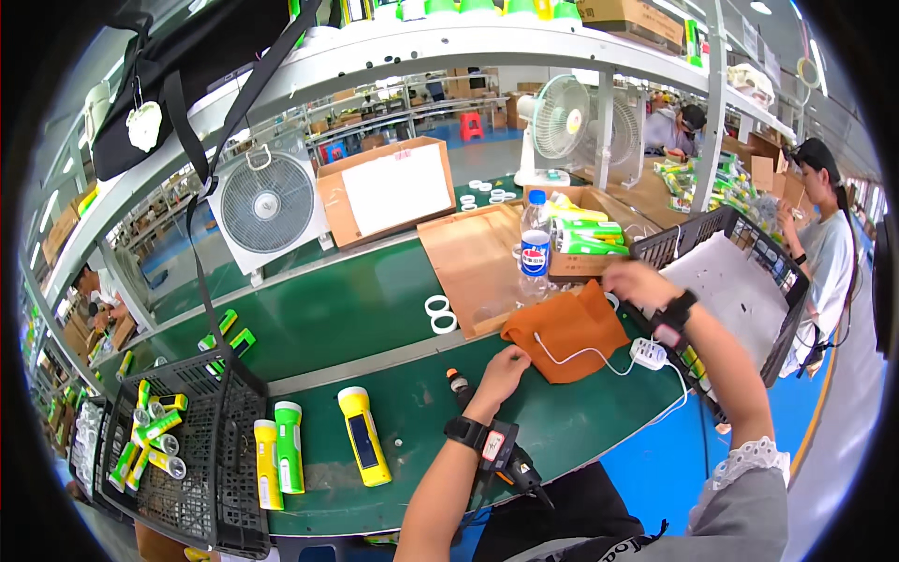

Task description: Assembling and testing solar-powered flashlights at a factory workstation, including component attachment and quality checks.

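An orange cloth lies on the green bench, with a white cable running across it. At its left corner, my left hand is closed with the fingertips pinching the edge. My right hand is over the cloth's upper right side, beside a carton of green and yellow flashlights. Its fingers look bent and slightly blurred, so I cannot tell whether they grip anything. Below my left hand sits a dark electric screwdriver. Standing apart on the left are two yellow flashlights and a green flashlight.
A drink bottle stands behind the cloth, near white rings. A white power strip sits by my right forearm. Black crates flank the bench: a left crate with flashlights, a right crate with a grey sheet. A co-worker is at the right.
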The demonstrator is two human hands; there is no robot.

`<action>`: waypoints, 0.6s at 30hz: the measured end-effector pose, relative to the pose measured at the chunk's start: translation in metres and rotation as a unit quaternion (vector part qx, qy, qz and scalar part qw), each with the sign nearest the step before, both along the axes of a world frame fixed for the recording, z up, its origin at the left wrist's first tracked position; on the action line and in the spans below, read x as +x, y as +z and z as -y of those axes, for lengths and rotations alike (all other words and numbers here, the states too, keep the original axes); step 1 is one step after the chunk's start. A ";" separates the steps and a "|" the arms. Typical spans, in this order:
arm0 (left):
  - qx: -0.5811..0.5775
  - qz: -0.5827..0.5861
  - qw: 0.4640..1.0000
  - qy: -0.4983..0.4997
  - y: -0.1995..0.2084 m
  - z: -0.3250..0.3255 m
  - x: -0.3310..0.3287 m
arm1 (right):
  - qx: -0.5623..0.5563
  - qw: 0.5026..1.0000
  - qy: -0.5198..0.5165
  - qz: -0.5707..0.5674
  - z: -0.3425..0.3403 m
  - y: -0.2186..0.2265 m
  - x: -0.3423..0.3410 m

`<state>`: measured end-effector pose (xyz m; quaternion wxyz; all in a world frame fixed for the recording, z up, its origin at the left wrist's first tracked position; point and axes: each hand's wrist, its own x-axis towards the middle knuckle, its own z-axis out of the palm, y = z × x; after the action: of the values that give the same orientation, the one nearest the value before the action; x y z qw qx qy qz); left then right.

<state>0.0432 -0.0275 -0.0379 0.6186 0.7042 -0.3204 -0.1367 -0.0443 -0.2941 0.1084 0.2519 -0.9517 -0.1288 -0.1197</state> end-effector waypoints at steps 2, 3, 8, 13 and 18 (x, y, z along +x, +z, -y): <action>0.025 -0.091 0.995 0.044 0.019 -0.002 -0.005 | -0.069 0.995 0.041 -0.063 -0.024 -0.025 0.024; 0.019 -0.113 0.993 0.042 0.025 -0.003 -0.008 | -0.066 0.995 0.042 -0.059 -0.021 -0.042 0.039; 0.013 -0.054 0.998 0.033 0.008 -0.001 0.003 | -0.027 0.947 -0.289 0.137 -0.003 -0.035 0.107; 0.019 -0.150 0.989 0.006 0.018 0.001 -0.005 | -0.128 0.959 -0.239 0.085 0.050 -0.045 0.141; 0.021 -0.157 0.987 -0.012 0.019 0.002 -0.007 | -0.206 0.948 -0.243 -0.016 0.039 -0.012 0.133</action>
<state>0.0360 -0.0291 -0.0185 0.6444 0.6831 -0.2249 -0.2599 0.0891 -0.3327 0.0968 0.0155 -0.9870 0.0883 -0.1333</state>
